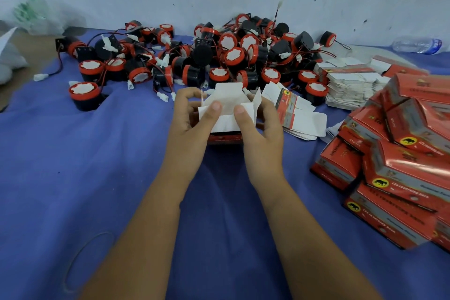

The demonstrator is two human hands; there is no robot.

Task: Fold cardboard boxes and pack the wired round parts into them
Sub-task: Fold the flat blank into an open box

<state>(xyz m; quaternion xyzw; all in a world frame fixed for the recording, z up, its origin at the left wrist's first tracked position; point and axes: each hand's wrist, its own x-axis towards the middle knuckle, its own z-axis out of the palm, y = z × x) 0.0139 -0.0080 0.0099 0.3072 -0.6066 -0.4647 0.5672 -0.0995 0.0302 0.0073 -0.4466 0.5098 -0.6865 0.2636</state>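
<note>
Cardboard this thin bends at a touch, and the half-formed box [226,114] held between both hands over the blue cloth [73,153] looks feather-light and glossy on its red printed outside, plain white within. The left hand [192,117] curls round the box's left side with its thumb pressed on a white flap, and the right hand [258,122] grips the right side the same way, thumb on the neighbouring flap — so both hands are closed on the box, none of it resting on the cloth as far as I can tell. I judge the flaps will crease wherever pressure falls, so the hold belongs on the side walls near the scored folds, thumbs steering the flaps rather than crushing them. Beyond the box lies the heap of wired round parts [233,56] — black bodies, red caps, thin leads with white plugs — probably hard, fairly light, and prone to tangle, best lifted by the body and not the wire. Flat unfolded blanks [350,80] sit to the right, with finished red boxes [401,165] piled nearer.
</note>
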